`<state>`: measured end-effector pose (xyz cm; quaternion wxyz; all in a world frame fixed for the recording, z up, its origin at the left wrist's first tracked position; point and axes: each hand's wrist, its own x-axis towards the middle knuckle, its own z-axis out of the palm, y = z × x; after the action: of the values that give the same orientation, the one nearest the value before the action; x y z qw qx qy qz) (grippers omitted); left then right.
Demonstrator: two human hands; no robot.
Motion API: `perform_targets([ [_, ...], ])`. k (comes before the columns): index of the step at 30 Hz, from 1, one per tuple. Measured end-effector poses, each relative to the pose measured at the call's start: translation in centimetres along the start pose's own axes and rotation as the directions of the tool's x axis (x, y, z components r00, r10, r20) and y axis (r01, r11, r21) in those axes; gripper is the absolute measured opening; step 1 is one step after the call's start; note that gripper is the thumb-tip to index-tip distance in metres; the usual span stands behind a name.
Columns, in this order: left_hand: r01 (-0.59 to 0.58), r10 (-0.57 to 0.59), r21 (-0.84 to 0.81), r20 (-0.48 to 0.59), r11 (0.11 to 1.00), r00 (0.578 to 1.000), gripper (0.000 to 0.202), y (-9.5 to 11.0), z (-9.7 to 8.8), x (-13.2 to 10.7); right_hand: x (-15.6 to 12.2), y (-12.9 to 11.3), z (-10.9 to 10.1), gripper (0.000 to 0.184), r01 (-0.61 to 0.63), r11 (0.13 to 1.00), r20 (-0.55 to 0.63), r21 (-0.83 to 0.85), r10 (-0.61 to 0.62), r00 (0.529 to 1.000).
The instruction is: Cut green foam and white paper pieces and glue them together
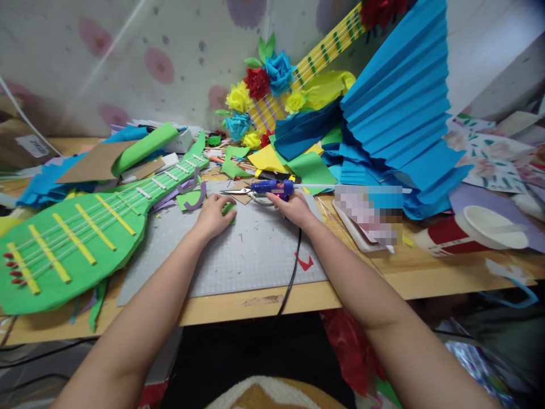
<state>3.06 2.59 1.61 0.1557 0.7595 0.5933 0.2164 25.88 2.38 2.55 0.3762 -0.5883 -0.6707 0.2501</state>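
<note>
My right hand (298, 210) is closed around a blue hot glue gun (270, 186), whose nozzle points left. A long white glue stick (317, 186) sticks out of its back. Scissors (239, 192) lie by the nozzle, their blades to the left and the handles partly behind the gun and my hand. Left of them, my left hand (216, 217) rests low over the grey cutting mat (251, 250). Its fingers curl on a small green paper piece (229, 208), mostly hidden by them. A purple paper curl (198, 196) lies just beyond that hand.
A green paper lute (85, 238) covers the table's left side. Behind stand a yellow paper instrument neck (327, 48) with paper flowers and a blue pleated paper fan (400, 108). At right lies a tipped paper cup (464, 230). The gun's black cord (293, 272) crosses the table edge.
</note>
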Motion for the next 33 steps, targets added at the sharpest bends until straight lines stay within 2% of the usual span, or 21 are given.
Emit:
perform_targets([
  [4, -0.036, 0.037, -0.022, 0.036, 0.999, 0.999, 0.034, -0.3, -0.3, -0.2, 0.0, -0.2, -0.1, 0.04, 0.008, 1.0, -0.005, 0.012, -0.008, 1.0],
  [9, -0.017, 0.025, -0.134, 0.059, 0.991, 0.998, 0.036, -1.1, -0.6, -0.1, -0.1, -0.2, -0.1, 0.041, -0.012, 1.0, 0.0, 0.017, 0.012, 1.0],
  [13, -0.059, 0.063, -0.078, 0.041, 0.995, 0.997, 0.036, -1.1, -0.5, -0.3, -0.1, -0.1, -0.1, 0.044, -0.033, 0.999, 0.008, 0.011, 0.033, 0.999],
  [17, -0.099, 0.101, -0.028, 0.104, 0.995, 0.989, 0.051, -1.0, -0.9, -0.6, -0.1, 0.1, -0.1, 0.045, -0.038, 0.999, 0.006, 0.023, 0.038, 0.999],
  [21, -0.105, 0.114, -0.067, 0.165, 0.992, 0.98, 0.063, -1.2, -1.4, -0.6, 0.0, 0.2, -0.1, 0.046, -0.039, 0.999, -0.003, 0.023, 0.039, 0.999],
  [23, -0.104, 0.117, -0.088, 0.158, 0.991, 0.98, 0.06, -1.4, -1.3, -0.4, 0.0, 0.3, -0.1, 0.046, -0.036, 0.999, -0.011, 0.028, 0.036, 0.999],
  [28, -0.089, 0.096, -0.075, 0.095, 0.993, 0.991, 0.036, -1.7, -0.5, 0.0, 0.1, 0.5, 0.0, 0.047, -0.039, 0.999, -0.006, 0.036, 0.039, 0.999],
  [33, -0.112, 0.108, 0.027, 0.123, 0.993, 0.986, 0.049, -1.3, -0.5, -0.5, 0.1, 0.4, 0.0, 0.046, -0.045, 0.999, 0.016, 0.028, 0.045, 0.999],
])
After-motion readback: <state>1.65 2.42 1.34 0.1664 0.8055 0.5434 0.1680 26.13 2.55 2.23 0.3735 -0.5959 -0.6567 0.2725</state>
